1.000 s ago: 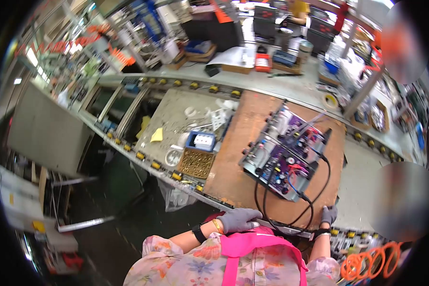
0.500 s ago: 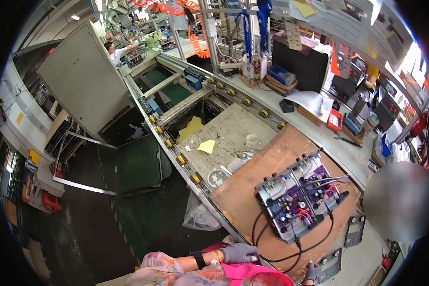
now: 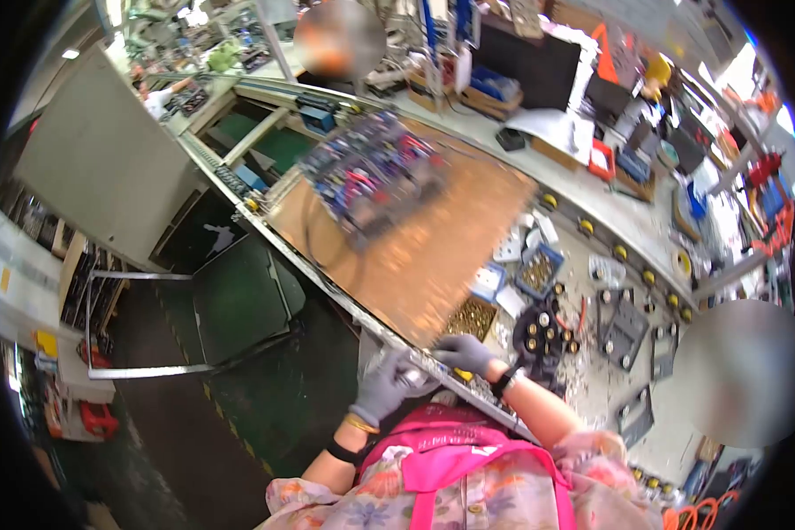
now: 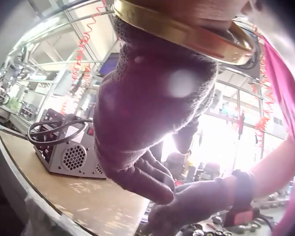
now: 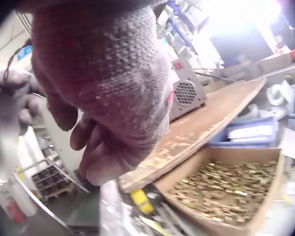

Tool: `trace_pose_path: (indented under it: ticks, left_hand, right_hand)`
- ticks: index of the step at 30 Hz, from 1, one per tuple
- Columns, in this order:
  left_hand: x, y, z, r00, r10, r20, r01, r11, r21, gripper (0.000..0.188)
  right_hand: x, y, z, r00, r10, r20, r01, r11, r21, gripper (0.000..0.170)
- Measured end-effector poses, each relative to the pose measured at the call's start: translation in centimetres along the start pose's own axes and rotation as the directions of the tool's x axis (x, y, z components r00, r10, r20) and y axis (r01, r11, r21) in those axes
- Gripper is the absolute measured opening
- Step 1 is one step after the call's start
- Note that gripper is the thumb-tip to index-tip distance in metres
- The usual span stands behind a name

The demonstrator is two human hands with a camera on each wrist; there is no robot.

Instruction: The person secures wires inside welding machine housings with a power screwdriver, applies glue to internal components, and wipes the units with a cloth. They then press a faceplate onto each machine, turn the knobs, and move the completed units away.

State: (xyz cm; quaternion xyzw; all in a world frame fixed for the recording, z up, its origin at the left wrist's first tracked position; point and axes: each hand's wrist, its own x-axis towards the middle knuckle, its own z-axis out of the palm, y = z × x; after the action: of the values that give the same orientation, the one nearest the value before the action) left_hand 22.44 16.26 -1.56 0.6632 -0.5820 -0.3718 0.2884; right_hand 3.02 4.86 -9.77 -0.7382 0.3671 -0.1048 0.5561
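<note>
A wooden board point(image 3: 433, 274) lies on the conveyor. On it sits a metal chassis point(image 3: 367, 177) with purple circuit boards, red wires and a black cable, blurred in the head view; a round vent grille point(image 4: 73, 158) shows on its side. My gloved right hand point(image 3: 466, 353), fingers loosely bent, is right at the board's near right corner. My gloved left hand point(image 3: 382, 389) hovers beside the conveyor's near rail, fingers bent and nothing seen in them. In the left wrist view the left fingertips point(image 4: 160, 189) overlap the right hand.
Right of the board are a cardboard box of small brass parts point(image 5: 226, 189), a blue bin point(image 3: 488, 281), a black round holder point(image 3: 543, 334) and several black brackets point(image 3: 623, 334). A tall grey panel point(image 3: 97, 159) stands at left. Yellow rollers point(image 3: 586, 227) line the far rail.
The board with the chassis has slid left along the conveyor, uncovering the bins and brackets at right. My right hand has followed it leftward; my left hand has come off the board's near edge.
</note>
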Motion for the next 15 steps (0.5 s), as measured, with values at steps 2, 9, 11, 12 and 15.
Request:
trace_pose_path:
  ticks: [2, 9, 11, 12, 15]
  left_hand:
    - [1.1, -1.3, -1.2, 0.997, 0.062, -0.049, -0.071, 0.979, -0.194, 0.035]
    - [10.7, -4.2, 2.8, 0.997, 0.012, 0.08, 0.016, 0.94, -0.34, 0.03]
    - [14.3, -2.6, 6.7, 0.989, 0.112, 0.094, -0.083, 0.961, -0.264, 0.031]
    - [15.8, -1.2, 8.7, 0.977, 0.136, 0.165, -0.081, 0.949, -0.304, 0.031]
    - [19.1, 2.6, 14.7, 0.906, 0.314, 0.283, -0.377, 0.903, 0.206, 0.027]
  right_hand:
    - [1.1, -4.0, 1.7, 0.979, -0.182, 0.09, 0.178, 0.983, 0.052, 0.023]
    - [-6.2, -1.0, 3.6, 0.98, -0.004, -0.2, 0.028, 0.993, 0.117, 0.019]
    - [-10.2, 0.6, 3.0, 0.93, 0.179, -0.322, -0.133, 0.978, 0.16, 0.02]
    - [-12.0, 1.4, 2.7, 0.892, 0.254, -0.373, -0.184, 0.959, 0.214, 0.021]
    - [-17.0, 3.3, 3.0, 0.74, 0.364, -0.566, -0.233, 0.928, 0.292, 0.02]
